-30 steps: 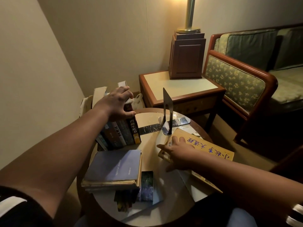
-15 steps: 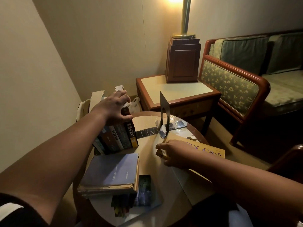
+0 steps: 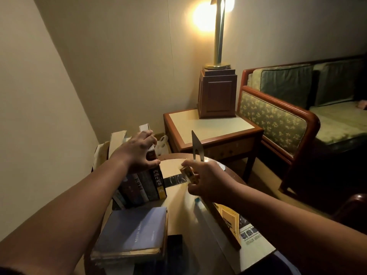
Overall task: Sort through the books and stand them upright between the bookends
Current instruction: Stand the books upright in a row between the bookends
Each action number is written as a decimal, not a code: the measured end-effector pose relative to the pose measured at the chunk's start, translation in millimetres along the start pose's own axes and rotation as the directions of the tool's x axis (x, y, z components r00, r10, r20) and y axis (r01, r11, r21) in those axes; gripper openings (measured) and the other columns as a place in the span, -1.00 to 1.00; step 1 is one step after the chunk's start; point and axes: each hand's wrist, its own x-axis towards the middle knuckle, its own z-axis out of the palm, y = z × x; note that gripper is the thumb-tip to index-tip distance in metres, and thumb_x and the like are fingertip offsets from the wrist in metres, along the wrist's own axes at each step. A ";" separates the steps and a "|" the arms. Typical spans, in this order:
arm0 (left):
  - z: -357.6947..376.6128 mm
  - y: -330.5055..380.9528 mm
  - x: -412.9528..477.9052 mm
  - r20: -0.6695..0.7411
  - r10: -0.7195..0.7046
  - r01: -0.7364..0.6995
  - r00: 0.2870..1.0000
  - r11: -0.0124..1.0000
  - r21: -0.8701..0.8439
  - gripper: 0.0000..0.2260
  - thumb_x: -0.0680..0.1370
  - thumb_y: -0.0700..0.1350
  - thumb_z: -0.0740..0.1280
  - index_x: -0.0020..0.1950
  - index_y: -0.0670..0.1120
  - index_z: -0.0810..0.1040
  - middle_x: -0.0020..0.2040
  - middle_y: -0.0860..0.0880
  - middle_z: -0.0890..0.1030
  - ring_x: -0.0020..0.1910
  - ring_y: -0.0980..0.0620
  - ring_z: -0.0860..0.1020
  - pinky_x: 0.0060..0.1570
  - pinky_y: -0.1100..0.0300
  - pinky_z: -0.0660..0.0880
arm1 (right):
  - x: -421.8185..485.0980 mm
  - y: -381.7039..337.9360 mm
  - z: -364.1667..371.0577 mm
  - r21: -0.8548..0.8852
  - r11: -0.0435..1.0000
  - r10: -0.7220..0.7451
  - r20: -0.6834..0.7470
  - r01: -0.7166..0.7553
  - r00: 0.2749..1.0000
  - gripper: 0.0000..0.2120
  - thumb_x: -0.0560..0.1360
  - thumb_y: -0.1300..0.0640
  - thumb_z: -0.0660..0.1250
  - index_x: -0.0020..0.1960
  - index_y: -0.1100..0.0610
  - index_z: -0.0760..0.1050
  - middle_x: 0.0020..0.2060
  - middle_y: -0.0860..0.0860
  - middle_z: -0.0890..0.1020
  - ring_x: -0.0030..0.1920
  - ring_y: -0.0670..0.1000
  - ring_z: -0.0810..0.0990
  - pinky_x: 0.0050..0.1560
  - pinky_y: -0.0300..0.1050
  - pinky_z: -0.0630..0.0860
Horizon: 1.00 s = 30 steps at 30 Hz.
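Spanning the round table [image 3: 178,197], left fingers [image 3: 146,135] clasp standing books [image 3: 147,185], right fingers [image 3: 198,190] apparently pinch yellow book [image 3: 187,172].

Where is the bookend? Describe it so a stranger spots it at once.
Find the round table before the person. At its far edge, just past the right hand gripping a yellow book, a thin bookend stands upright. Unlike the books the left hand holds, it is a bare, pointed metal plate.

Both arms are stretched forward. The left hand [image 3: 139,151] is curled over the standing books [image 3: 145,187]; the yellow book [image 3: 187,172] is gripped by the right hand [image 3: 206,180].
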 end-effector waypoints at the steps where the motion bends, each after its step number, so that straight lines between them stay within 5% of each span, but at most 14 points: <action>1: 0.1 -0.5 0.5 0.003 0.002 -0.002 1.000 1.000 -0.001 -0.34 0.39 0.32 0.40 0.39 0.07 0.34 0.57 -0.01 0.15 0.53 -0.09 0.17 0.35 -0.15 0.37 | 3.8 -1.5 -4.2 0.015 1.000 -0.002 -0.056 0.003 0.998 -0.40 0.44 0.21 0.51 0.44 0.08 0.43 0.19 0.07 0.65 0.14 0.05 0.65 -0.08 -0.28 0.62; 5: -0.2 -1.7 2.5 0.022 0.004 -0.004 1.000 1.000 0.004 -0.33 0.39 0.34 0.39 0.39 0.07 0.34 0.57 -0.01 0.15 0.53 -0.09 0.17 0.34 -0.16 0.38 | 21.5 -0.5 -14.1 0.017 0.998 -0.052 -0.252 0.059 0.966 -0.41 0.40 0.20 0.54 0.39 0.15 0.46 0.13 0.08 0.67 0.07 0.07 0.68 -0.06 -0.18 0.66; 11: -1.2 -1.3 3.7 0.038 0.011 -0.011 0.999 1.000 0.009 -0.36 0.39 0.29 0.42 0.38 0.06 0.36 0.57 -0.02 0.15 0.53 -0.10 0.16 0.35 -0.14 0.37 | 48.6 -2.5 -17.1 0.006 0.994 -0.090 -0.491 0.107 0.866 -0.42 0.43 0.21 0.53 0.40 0.19 0.44 0.20 0.09 0.64 0.10 0.01 0.64 -0.21 -0.55 0.45; 16: -2.4 0.1 5.7 0.049 0.010 -0.011 0.999 1.000 0.020 -0.35 0.41 0.22 0.45 0.42 0.05 0.34 0.58 -0.02 0.12 0.54 -0.10 0.12 0.37 -0.09 0.35 | 79.6 6.7 5.4 0.082 0.990 -0.053 -0.528 0.114 0.847 -0.42 0.44 0.21 0.53 0.41 0.18 0.43 0.21 0.10 0.63 0.14 0.10 0.66 -0.20 -0.57 0.42; 20: -1.7 -1.4 5.0 0.040 0.015 -0.016 0.999 1.000 0.013 -0.32 0.38 0.32 0.38 0.41 0.05 0.34 0.57 -0.04 0.15 0.53 -0.12 0.16 0.36 -0.12 0.37 | 101.8 17.9 28.6 0.185 0.978 0.024 -0.572 0.100 0.820 -0.46 0.46 0.18 0.52 0.38 0.16 0.44 0.14 0.09 0.67 0.06 0.07 0.69 -0.08 -0.34 0.61; 24: 0.7 -4.4 5.7 0.022 0.002 -0.002 1.000 1.000 -0.021 -0.20 0.26 0.42 0.22 0.41 0.04 0.30 0.53 -0.05 0.23 0.50 -0.12 0.23 0.35 -0.17 0.39 | 111.2 21.5 54.0 0.236 0.960 0.030 -0.619 0.149 0.785 -0.54 0.47 0.25 0.49 0.33 0.23 0.48 0.09 0.11 0.68 -0.01 -0.05 0.65 -0.11 -0.59 0.44; 30: 4.6 -6.6 5.7 -0.008 -0.025 0.024 1.000 0.995 -0.102 -0.13 0.27 0.31 0.36 0.48 0.06 0.14 0.48 -0.04 0.31 0.46 -0.09 0.31 0.32 -0.14 0.43 | 114.7 28.6 89.5 0.329 0.918 0.032 -0.616 0.221 0.787 -0.58 0.53 0.21 0.42 0.36 0.18 0.44 0.15 0.09 0.65 0.14 0.02 0.66 0.03 -0.05 0.67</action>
